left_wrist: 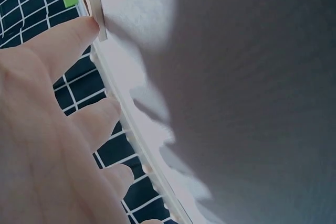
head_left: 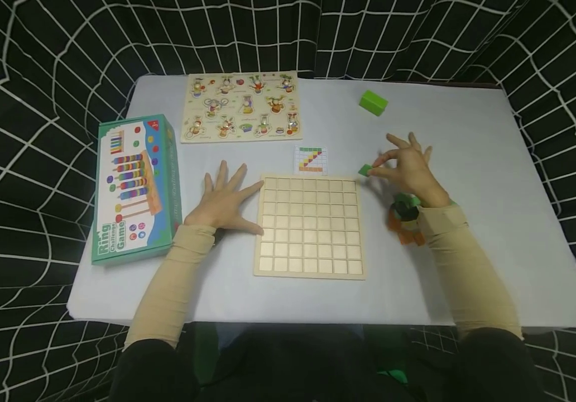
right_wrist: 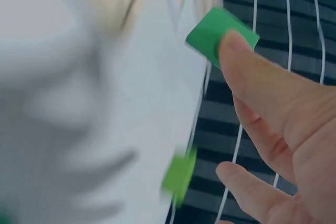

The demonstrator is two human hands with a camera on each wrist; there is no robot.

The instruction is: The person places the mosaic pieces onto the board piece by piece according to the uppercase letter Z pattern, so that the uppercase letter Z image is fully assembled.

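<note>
A wooden grid board (head_left: 311, 226) with rows of square cells lies in the middle of the table. My left hand (head_left: 225, 201) has its fingers spread, the thumb and index fingertip touching the board's left edge. Between thumb and finger my right hand (head_left: 408, 170) pinches a small green square tile (right_wrist: 212, 34), held beyond the board's upper right corner. Under the right wrist lie orange tiles (head_left: 406, 234) and some green ones, partly hidden by the arm. A small pattern card (head_left: 311, 161) with coloured squares sits just above the board.
A green Ring Challenge Game box (head_left: 134, 190) stands at the left. Behind the board lies a wooden picture puzzle (head_left: 241, 106). A bright green block (head_left: 373, 103) rests at the back right. White netting (head_left: 268, 33) rises around the table.
</note>
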